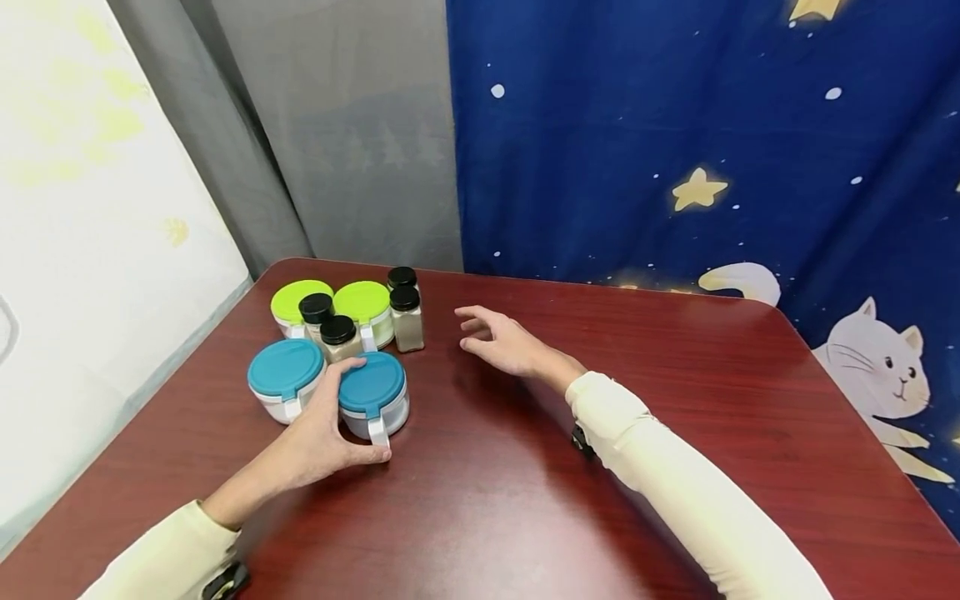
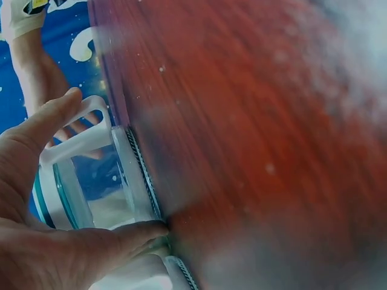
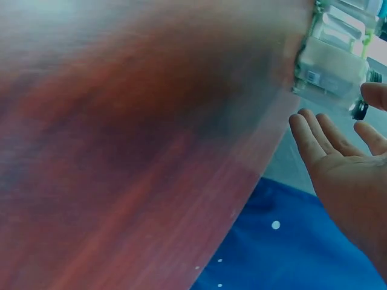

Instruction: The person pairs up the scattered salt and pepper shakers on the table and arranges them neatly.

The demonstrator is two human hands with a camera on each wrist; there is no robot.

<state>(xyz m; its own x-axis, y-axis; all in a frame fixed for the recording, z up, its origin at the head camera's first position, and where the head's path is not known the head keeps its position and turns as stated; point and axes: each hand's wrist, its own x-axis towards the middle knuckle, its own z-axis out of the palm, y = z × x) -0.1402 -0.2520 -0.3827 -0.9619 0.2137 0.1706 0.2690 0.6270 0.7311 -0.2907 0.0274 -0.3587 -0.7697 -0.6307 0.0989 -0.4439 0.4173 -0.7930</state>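
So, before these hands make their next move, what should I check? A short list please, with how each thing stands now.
1. Left hand round the right blue-lidded jar: ok, thumb by the handle.
2. Firmness of that hold: cannot tell.
3. Left blue-lidded jar well out of the way: not ok, it stands close beside the left hand.
4. Blue lids in place: ok, one on each of those jars.
5. Black-capped bottles upright: ok, all four stand.
6. Right hand free to help: ok, it holds nothing and is held out to the right of the bottles.
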